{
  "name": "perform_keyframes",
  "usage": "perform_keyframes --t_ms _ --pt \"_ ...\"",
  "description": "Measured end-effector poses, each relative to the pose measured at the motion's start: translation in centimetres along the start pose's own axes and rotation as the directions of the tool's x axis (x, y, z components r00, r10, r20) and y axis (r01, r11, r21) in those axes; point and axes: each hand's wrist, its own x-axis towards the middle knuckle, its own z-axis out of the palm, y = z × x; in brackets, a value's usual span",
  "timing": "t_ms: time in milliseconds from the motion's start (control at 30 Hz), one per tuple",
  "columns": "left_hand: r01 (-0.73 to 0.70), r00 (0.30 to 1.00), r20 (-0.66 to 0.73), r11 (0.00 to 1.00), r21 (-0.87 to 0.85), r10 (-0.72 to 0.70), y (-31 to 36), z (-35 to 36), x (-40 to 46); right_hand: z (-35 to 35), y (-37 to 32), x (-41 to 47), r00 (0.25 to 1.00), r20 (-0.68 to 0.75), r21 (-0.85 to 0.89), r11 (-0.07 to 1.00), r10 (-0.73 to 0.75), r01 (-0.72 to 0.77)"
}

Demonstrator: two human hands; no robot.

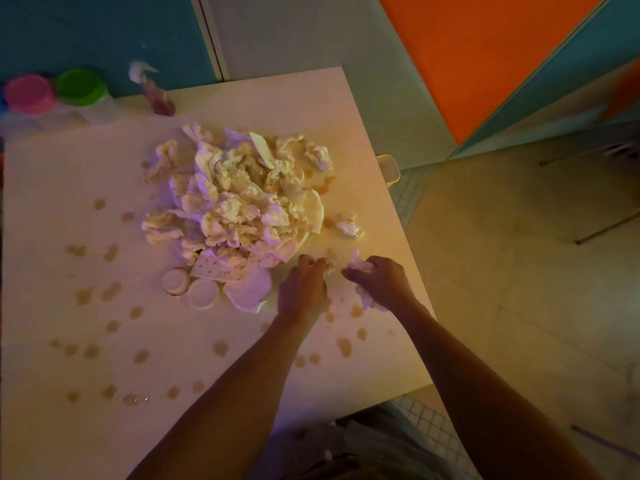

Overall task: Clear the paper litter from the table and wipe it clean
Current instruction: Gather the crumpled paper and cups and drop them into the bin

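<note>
A big heap of crumpled paper napkins and paper plates [239,199] lies in the middle of the white table [86,188]. A loose paper ball [349,226] sits to its right. My right hand [381,282] grips a crumpled white napkin [363,268] near the table's right edge. My left hand [304,289] is just beside it, its curled fingertips on a small scrap [329,263]. Two small round paper cups [192,287] and a bent paper plate [247,292] lie left of my left hand. Brown stains [110,289] dot the tabletop.
A spray bottle [156,91] stands at the table's far edge. Containers with a pink lid [29,93] and a green lid [81,86] stand at the far left. A pale bin [389,168] is beside the table's right edge, over tiled floor.
</note>
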Motion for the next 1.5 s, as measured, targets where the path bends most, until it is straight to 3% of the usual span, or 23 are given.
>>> perform_keyframes --t_ms 167,333,567,733,900,1067,1167,1333,1500 --pt "0.024 0.999 0.028 0.996 0.086 -0.027 -0.1 -0.5 -0.1 -1.0 -0.8 -0.9 0.998 -0.025 0.029 0.997 0.066 -0.065" --pt "0.066 0.997 0.033 0.998 -0.01 -0.065 0.0 -0.6 -0.5 -1.4 -1.1 -0.5 0.998 -0.04 0.033 0.999 0.043 -0.042" --pt "0.178 0.984 0.018 0.979 -0.103 -0.177 1.1 -0.7 -1.5 -2.1 -1.9 2.2 0.99 -0.023 -0.02 0.99 -0.141 0.14" --pt "0.248 0.962 -0.058 0.946 -0.211 -0.265 2.7 -0.4 -3.1 -2.5 -3.0 4.9 0.953 0.099 -0.242 0.922 -0.286 0.302" --pt "0.316 0.927 -0.134 0.921 -0.227 -0.351 4.9 0.5 -5.0 -2.0 -3.5 6.7 0.915 0.212 -0.366 0.84 -0.343 0.4" --pt "0.345 0.908 -0.162 0.909 -0.235 -0.386 6.9 1.5 -6.4 -2.4 -2.5 7.4 0.896 0.2 -0.42 0.791 -0.397 0.444" --pt "0.362 0.89 -0.197 0.899 -0.244 -0.412 8.4 1.9 -6.3 -3.3 -1.4 7.3 0.9 0.203 -0.34 0.835 -0.384 0.433" --pt "0.403 0.858 -0.216 0.871 -0.281 -0.467 10.5 2.0 -5.7 -4.8 0.3 6.3 0.945 0.203 -0.067 0.959 -0.257 0.275" --pt "0.387 0.859 -0.225 0.87 -0.305 -0.461 11.4 1.4 -5.3 -6.5 2.1 4.5 0.973 0.201 0.242 0.968 -0.117 0.067"
